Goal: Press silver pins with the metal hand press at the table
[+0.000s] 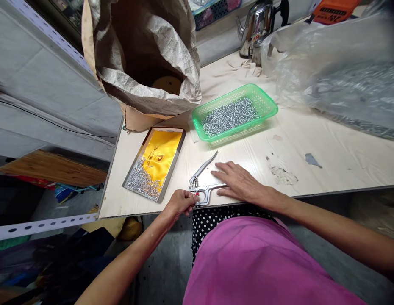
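Observation:
Silver spring-loaded pliers (pixel 206 187), like snap-fastener pliers, lie near the table's front edge, with their upper handle raised and jaws towards the left. My left hand (pixel 181 202) is closed in a pinch at the jaws, beside a small red part; whatever is between its fingertips is hidden. My right hand (pixel 240 183) lies with fingers apart over the end of the lower handle. A shallow box (pixel 172 168) with yellow satin lining holds many small silver metal pieces (pixel 141 182) to the left. Behind the pliers, a green plastic basket (pixel 209 138) contains more silver pieces (pixel 230 115).
A large open woven sack (pixel 187 55) stands at the back left. On the right is a clear plastic bag (pixel 330 72) full of metal pieces. A steel kettle (pixel 256 27) stands behind, near a cloth (pixel 241 70). The table (pixel 343 156) ends just before my body.

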`<state>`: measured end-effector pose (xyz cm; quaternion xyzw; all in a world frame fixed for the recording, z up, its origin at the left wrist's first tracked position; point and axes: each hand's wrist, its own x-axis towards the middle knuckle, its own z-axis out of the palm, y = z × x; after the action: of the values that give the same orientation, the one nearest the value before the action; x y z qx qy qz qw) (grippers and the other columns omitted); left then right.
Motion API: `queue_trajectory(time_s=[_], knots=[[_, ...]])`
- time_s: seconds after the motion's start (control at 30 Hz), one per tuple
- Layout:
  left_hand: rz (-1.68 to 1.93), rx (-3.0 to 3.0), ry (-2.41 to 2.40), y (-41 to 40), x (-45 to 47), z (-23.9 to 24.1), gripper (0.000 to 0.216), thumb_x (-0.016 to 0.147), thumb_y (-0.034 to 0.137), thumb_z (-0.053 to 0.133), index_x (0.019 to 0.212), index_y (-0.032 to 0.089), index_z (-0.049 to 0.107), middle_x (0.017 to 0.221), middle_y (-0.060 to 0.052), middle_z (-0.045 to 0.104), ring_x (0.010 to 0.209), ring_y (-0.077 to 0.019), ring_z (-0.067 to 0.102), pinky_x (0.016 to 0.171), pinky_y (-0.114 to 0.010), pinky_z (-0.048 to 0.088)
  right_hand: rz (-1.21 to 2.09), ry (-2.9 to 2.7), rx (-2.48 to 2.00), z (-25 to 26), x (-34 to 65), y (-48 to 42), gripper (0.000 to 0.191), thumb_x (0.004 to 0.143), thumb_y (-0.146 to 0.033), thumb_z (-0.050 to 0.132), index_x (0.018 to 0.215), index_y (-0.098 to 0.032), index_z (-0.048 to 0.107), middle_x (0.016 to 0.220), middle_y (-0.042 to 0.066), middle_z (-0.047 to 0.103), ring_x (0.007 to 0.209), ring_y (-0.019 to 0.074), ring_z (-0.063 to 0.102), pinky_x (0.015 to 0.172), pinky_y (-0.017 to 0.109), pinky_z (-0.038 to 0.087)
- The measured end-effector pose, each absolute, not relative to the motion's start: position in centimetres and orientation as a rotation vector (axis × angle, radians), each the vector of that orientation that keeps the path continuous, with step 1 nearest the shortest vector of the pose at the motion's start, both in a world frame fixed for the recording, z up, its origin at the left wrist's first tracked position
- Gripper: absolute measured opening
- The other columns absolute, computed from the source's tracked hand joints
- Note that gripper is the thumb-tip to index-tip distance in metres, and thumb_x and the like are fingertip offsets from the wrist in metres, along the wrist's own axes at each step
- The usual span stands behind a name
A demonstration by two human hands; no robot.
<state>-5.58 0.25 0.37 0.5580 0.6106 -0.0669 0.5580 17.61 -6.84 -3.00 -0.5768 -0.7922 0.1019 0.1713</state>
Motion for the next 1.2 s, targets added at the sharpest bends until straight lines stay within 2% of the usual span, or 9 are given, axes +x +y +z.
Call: queue_trajectory(time_s=[0.07,0.13,0.3,0.47,0.7,0.83,0.93,1.03,1.2], knots=[[-0.122,1.280,1.453,-0.2,-5.5,0.6,0.029,0.069,0.038,0.076,0.063,0.014,0.059,0.046,0.008,0.046,0.040,-0.0068,0.043,0.038,-0.018,0.034,0.270,-2.291,-1.588,-2.9,18.3,-5.8,0.080,0.074,-0.047,0.078,0.138,-0.017,0.042,0.149,0.020,0.034,0.134,0.0361,0.032,0.100,0.048,0.038],[-0.098,1.247,1.477,-0.5,-5.5,0.6,0.031,0.070,0.037,0.076,0.061,0.014,0.057,0.046,0.008,0.045,0.039,-0.0061,0.042,0.037,-0.018,0.035,0.265,-2.375,-1.548,-2.9,18.8,-4.6,0.094,0.069,-0.054,0.079,0.143,-0.015,0.035,0.152,0.022,0.030,0.141,0.0385,0.020,0.106,0.053,0.031],[-0.039,1.191,1.538,-1.0,-5.4,0.4,0.027,0.074,0.032,0.075,0.065,0.013,0.057,0.048,0.008,0.048,0.038,-0.0050,0.043,0.035,-0.017,0.037,0.256,-2.555,-1.529,-3.0,18.7,-1.8,0.102,0.057,-0.060,0.082,0.136,-0.009,0.042,0.135,0.023,0.048,0.125,0.0391,0.041,0.103,0.054,0.033],[-0.024,1.173,1.538,-1.3,-5.7,0.0,0.025,0.076,0.032,0.074,0.071,0.012,0.059,0.047,0.008,0.047,0.037,-0.0053,0.044,0.035,-0.017,0.040,0.172,-2.613,-1.540,-2.6,18.3,-0.9,0.089,0.057,-0.065,0.078,0.124,-0.012,0.052,0.117,0.015,0.057,0.103,0.0318,0.050,0.093,0.046,0.038],[-0.034,1.207,1.560,-1.3,-5.9,-0.3,0.029,0.077,0.038,0.072,0.072,0.013,0.059,0.052,0.007,0.049,0.041,-0.0058,0.045,0.039,-0.018,0.044,0.212,-2.624,-1.593,-1.9,17.7,-1.4,0.059,0.064,-0.054,0.080,0.102,-0.013,0.062,0.105,0.013,0.058,0.097,0.0286,0.049,0.078,0.038,0.040],[-0.050,1.733,1.587,-2.3,-6.2,0.5,0.025,0.087,0.037,0.060,0.078,0.015,0.062,0.068,-0.001,0.059,0.061,-0.0135,0.057,0.058,-0.026,0.051,0.265,-2.585,-1.601,-1.8,17.5,-2.2,0.041,0.072,-0.043,0.079,0.096,-0.013,0.063,0.100,0.011,0.059,0.094,0.0256,0.050,0.075,0.034,0.040],[0.064,2.346,1.466,-2.6,-5.5,1.0,0.021,0.090,0.036,0.057,0.097,0.017,0.063,0.098,-0.008,0.063,0.094,-0.0221,0.058,0.081,-0.035,0.050,0.277,-2.567,-1.593,-1.7,17.4,-2.5,0.041,0.072,-0.041,0.080,0.096,-0.012,0.063,0.101,0.011,0.059,0.094,0.0256,0.051,0.075,0.034,0.040],[0.081,2.640,1.162,-1.8,-3.8,0.7,0.043,0.086,0.036,0.064,0.124,0.017,0.053,0.128,-0.013,0.055,0.119,-0.0278,0.048,0.098,-0.043,0.044,0.283,-2.564,-1.614,-1.5,17.3,-2.5,0.045,0.072,-0.041,0.081,0.100,-0.011,0.062,0.103,0.012,0.059,0.095,0.0263,0.051,0.077,0.035,0.041],[-0.066,2.727,0.898,0.6,-1.1,-0.5,0.065,0.086,0.039,0.064,0.141,0.017,0.036,0.130,-0.014,0.053,0.118,-0.0285,0.046,0.099,-0.044,0.041,0.330,-2.592,-1.661,-0.8,17.9,-2.9,0.058,0.068,-0.046,0.082,0.109,-0.010,0.061,0.106,0.014,0.058,0.096,0.0277,0.050,0.077,0.036,0.043]])
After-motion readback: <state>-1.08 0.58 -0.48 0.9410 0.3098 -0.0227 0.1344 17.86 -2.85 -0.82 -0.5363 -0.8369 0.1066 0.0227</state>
